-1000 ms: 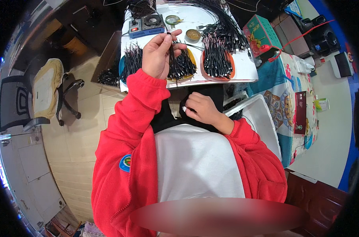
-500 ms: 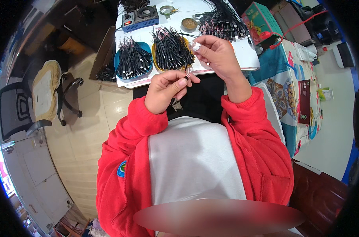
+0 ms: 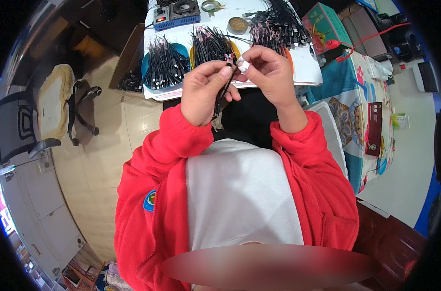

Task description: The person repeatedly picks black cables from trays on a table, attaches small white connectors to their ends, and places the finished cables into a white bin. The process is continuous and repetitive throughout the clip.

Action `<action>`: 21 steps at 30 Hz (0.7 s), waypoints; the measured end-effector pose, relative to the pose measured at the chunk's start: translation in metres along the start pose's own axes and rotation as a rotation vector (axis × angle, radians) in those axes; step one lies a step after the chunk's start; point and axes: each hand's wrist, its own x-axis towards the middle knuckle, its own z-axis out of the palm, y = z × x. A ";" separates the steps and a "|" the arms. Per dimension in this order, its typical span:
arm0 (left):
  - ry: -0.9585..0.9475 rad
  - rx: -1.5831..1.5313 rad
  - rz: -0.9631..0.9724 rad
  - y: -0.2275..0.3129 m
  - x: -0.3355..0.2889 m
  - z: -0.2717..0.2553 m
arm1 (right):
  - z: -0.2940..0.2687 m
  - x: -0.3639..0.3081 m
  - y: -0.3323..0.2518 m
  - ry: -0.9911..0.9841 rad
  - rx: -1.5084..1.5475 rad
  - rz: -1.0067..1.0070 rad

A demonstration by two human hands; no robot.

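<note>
My left hand pinches a thin black cable between thumb and forefinger, its length hanging below the fingers. Pinkish wire ends stick up above the grip. Close beside it, my right hand has thumb and forefinger closed near those ends. Something small and white shows at its fingertips; whether it is a wrap on a finger or a held piece cannot be told. Just beyond the hands stand a blue tray and a yellow tray, both heaped with black cables.
On the white table are an orange tray of cables, a loose cable pile, a small round tin and a blue heater-like device. A cloth-covered table is at right, an office chair at left.
My hands have come together, the left moving up toward the right. The cable now hangs down below my left fingers. The whole view has shifted slightly.
</note>
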 end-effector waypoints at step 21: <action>0.048 -0.028 0.004 -0.001 -0.007 0.001 | -0.005 -0.005 0.013 0.058 0.186 0.156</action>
